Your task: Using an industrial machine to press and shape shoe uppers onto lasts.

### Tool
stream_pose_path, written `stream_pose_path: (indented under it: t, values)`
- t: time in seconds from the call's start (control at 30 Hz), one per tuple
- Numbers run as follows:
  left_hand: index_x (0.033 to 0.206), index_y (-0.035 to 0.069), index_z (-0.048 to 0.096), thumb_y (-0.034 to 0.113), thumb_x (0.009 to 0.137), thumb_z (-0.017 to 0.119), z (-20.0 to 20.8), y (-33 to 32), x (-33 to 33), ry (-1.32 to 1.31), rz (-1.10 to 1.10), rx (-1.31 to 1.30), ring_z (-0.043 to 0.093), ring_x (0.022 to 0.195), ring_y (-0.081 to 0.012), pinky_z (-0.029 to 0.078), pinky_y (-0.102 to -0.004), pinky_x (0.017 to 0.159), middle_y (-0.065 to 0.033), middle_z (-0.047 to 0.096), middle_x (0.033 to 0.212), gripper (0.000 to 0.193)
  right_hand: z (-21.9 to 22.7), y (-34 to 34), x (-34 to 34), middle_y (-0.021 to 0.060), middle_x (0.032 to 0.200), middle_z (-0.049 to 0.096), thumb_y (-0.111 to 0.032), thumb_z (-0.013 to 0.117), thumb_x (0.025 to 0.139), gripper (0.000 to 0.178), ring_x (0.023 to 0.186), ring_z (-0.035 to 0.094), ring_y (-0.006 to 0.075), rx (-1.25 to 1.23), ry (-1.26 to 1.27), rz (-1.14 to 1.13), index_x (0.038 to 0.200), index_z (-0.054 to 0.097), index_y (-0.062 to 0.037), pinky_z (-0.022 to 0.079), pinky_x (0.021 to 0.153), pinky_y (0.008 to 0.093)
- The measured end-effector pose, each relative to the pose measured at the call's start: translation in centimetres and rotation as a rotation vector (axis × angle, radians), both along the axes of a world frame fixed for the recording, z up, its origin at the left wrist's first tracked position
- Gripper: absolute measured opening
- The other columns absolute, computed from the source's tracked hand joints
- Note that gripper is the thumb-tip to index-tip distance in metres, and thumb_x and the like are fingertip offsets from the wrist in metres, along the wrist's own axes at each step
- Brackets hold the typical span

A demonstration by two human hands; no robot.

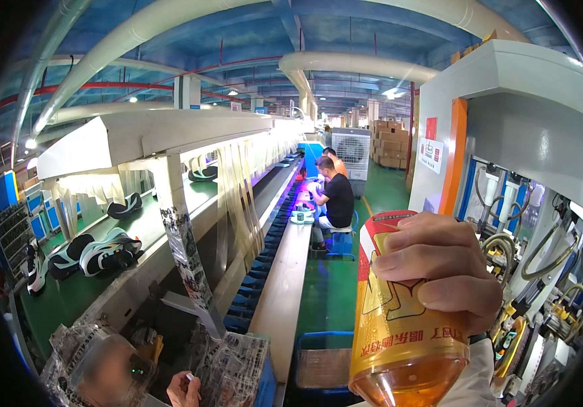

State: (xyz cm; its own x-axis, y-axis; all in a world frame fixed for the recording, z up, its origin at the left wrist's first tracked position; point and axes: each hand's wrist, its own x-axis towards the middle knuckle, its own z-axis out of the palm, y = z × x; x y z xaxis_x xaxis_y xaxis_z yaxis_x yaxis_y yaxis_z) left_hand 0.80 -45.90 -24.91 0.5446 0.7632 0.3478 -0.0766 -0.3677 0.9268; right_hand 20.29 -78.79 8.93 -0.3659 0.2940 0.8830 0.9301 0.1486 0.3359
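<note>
My right hand [444, 268] is raised close in front of me, its fingers wrapped round a drink bottle [390, 339]. The bottle is tipped upside down, with its base up and its neck running off the lower edge. A yellow and red label covers most of it, and amber liquid shows through the clear plastic below. A pale sleeve comes up beneath the hand at the lower right. My left hand is out of the picture. The bare hand [183, 390] at the lower edge appears to belong to a co-worker at the lower left.
Several black, white and pale green shoes [108, 251] lie on a green conveyor [61, 298] at the left. A long line with hanging strips [237, 183] runs into the distance, where people [335, 193] sit working. A large machine [508, 88] with hoses stands close at the right.
</note>
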Motion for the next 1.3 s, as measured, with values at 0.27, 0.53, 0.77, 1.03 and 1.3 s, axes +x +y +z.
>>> stream_pose_path:
  t: [0.27,0.53,0.77,1.03,1.3]
  values:
    - [0.108,-0.003,0.063,0.018,0.091,0.067,-0.3,0.1,0.1,-0.01,-0.003,-0.029,0.047,0.053,-0.0061,0.037,-0.023,0.048,-0.0009,0.056,0.067,0.027,0.0,0.2,0.0,0.0124,0.11,0.068,-0.024,0.079,0.071,0.047,0.1,0.063,0.0302,0.018,-0.009,-0.015,0.108,0.052,-0.0124,0.053,0.087,0.0444]
    - [0.108,-0.002,0.063,0.018,0.091,0.067,0.1,0.0,0.2,-0.01,-0.01,-0.038,0.047,0.054,-0.0059,0.037,-0.0227,0.048,-0.0009,0.057,0.067,0.027,0.0,0.7,0.3,0.0137,0.107,0.069,-0.023,0.079,0.071,0.044,0.099,0.064,0.0308,0.042,-0.009,0.02,0.105,0.053,-0.0109,0.052,0.087,0.0447]
    - [0.108,-0.002,0.063,0.016,0.091,0.066,0.4,-0.4,-0.4,0.017,0.028,-0.075,0.047,0.053,-0.0062,0.038,-0.0232,0.048,-0.0007,0.057,0.067,0.025,0.1,1.4,0.8,0.0135,0.107,0.069,-0.025,0.077,0.074,0.041,0.1,0.064,0.031,0.027,-0.01,0.05,0.105,0.054,-0.0108,0.051,0.088,0.0459]
    - [0.109,-0.003,0.063,0.017,0.093,0.066,0.2,-0.5,0.3,-0.014,0.035,-0.098,0.047,0.053,-0.0064,0.038,-0.024,0.048,-0.0017,0.057,0.067,0.026,0.4,0.7,1.6,0.0132,0.107,0.069,-0.025,0.076,0.075,0.04,0.1,0.064,0.0304,0.014,-0.013,0.042,0.105,0.054,-0.0109,0.05,0.089,0.0464]
    - [0.116,0.001,0.063,0.019,0.094,0.065,2.5,-0.8,0.1,0.018,-0.051,0.039,0.049,0.058,-0.0071,0.04,-0.0246,0.05,-0.0029,0.059,0.073,0.029,-2.3,-0.5,2.2,0.0137,0.109,0.069,-0.027,0.075,0.078,0.04,0.095,0.065,0.0287,0.03,0.071,0.087,0.107,0.055,-0.0095,0.053,0.085,0.0416]
